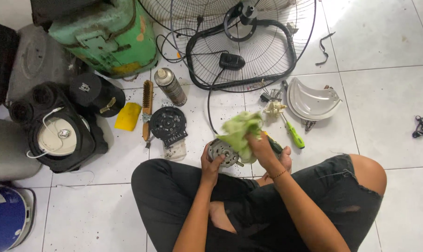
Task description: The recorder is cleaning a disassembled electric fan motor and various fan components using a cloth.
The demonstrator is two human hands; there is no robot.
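Observation:
A round grey fan motor (224,152) rests above my crossed legs, and my left hand (210,166) grips its left side. My right hand (260,147) presses a crumpled light green cloth (240,131) onto the top of the motor. The cloth covers the motor's right half. A green-handled screwdriver (294,134) lies on the tiles just right of my right hand.
A large wire fan guard with black stand (241,44) lies ahead on the white tiled floor. Nearby are a spray can (170,87), wire brush (147,108), yellow pad (128,116), black round motor cover (168,123), pale fan blades (311,99), black appliances (57,123) and a green machine (106,35).

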